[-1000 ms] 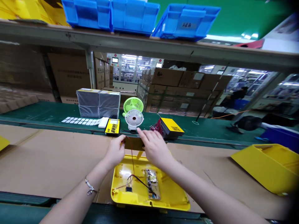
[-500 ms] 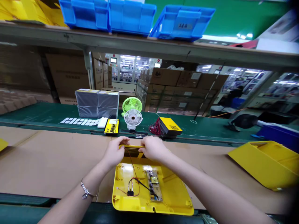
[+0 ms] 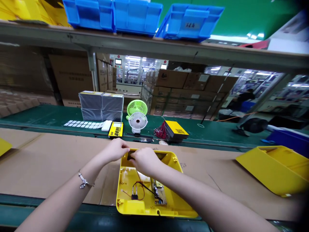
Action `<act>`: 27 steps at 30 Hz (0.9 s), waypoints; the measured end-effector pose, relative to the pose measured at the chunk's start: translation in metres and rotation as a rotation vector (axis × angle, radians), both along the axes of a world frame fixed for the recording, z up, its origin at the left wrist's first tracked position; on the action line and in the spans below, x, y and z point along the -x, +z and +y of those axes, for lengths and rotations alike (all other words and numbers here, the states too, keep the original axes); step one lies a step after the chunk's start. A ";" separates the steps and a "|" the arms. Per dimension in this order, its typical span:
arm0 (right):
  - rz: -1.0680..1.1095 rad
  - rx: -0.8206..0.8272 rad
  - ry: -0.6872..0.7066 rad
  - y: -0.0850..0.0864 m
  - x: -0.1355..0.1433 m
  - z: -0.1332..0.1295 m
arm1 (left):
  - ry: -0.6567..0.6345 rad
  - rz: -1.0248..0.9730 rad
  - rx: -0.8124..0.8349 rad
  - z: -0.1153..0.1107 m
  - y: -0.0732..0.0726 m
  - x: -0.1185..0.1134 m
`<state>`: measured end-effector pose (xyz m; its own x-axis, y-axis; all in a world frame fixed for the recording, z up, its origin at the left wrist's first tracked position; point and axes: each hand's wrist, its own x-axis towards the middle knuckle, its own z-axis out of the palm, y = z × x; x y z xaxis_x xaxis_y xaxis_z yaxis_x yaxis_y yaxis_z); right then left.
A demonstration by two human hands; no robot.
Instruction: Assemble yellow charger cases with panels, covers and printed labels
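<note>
The yellow shell (image 3: 169, 196) lies open-side up, long axis running away from the person; left hand (image 3: 115, 150) and right hand (image 3: 143, 161) pinch a dark panel (image 3: 130, 155) at its far end.

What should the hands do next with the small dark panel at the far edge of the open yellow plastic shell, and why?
Probably press the small dark panel down flat. Both the left hand and right hand pinch it at the far rim of the open yellow plastic shell, and it looks not fully seated there.

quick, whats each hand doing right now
left hand: fingers closed on the far edge of the yellow housing
right hand: closed over the same edge, fingertips hidden; what it grips cannot be told
</note>
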<state>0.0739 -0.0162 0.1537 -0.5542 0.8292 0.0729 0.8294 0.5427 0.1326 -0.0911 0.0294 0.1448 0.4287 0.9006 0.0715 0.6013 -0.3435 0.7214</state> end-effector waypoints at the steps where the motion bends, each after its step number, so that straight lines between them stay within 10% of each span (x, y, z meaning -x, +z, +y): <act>1: 0.004 0.012 0.029 -0.003 0.003 0.001 | -0.012 0.022 0.002 0.003 0.003 0.000; 18: 0.218 0.220 -0.009 0.031 -0.081 -0.010 | -0.052 0.085 0.033 0.027 -0.006 -0.012; 27: 0.198 -0.221 -0.245 0.024 -0.104 -0.022 | 0.017 -0.006 -0.024 -0.018 0.027 -0.013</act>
<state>0.1780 -0.0387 0.1779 -0.2989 0.8876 0.3503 0.9522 0.3015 0.0486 -0.0781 0.0113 0.1718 0.4124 0.9059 0.0961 0.6030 -0.3506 0.7166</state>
